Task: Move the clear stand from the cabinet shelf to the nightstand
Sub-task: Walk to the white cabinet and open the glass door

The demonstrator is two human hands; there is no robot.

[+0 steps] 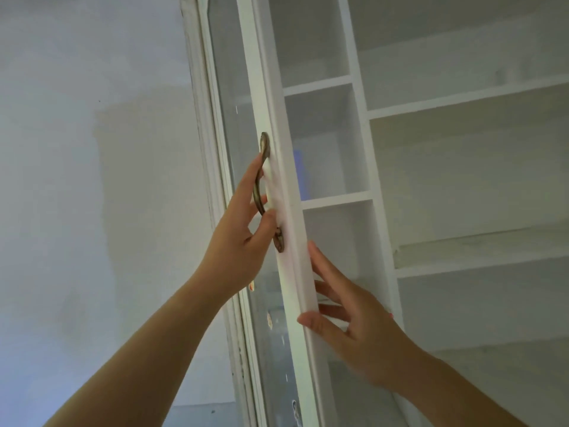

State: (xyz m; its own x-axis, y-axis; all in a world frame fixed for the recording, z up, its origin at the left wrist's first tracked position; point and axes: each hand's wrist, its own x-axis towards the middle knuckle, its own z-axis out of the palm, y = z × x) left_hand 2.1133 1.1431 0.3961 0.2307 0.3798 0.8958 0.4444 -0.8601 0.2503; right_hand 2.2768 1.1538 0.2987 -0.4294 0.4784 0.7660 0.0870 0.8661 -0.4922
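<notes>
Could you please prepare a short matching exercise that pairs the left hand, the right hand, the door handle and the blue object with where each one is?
1. left hand
2. right hand
3. door handle
4. blue object

A. inside the cabinet, on a shelf
B. mounted on the door's white frame
C. fingers curled on the handle
D. on the door's lower edge

Pairs: 1-C, 2-D, 3-B, 4-A

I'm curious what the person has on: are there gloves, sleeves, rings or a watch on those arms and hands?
Nothing worn shows. The left hand and right hand are bare, without gloves or rings; both forearms are bare, with no sleeve, watch or bracelet in view. Nails look short.
</notes>
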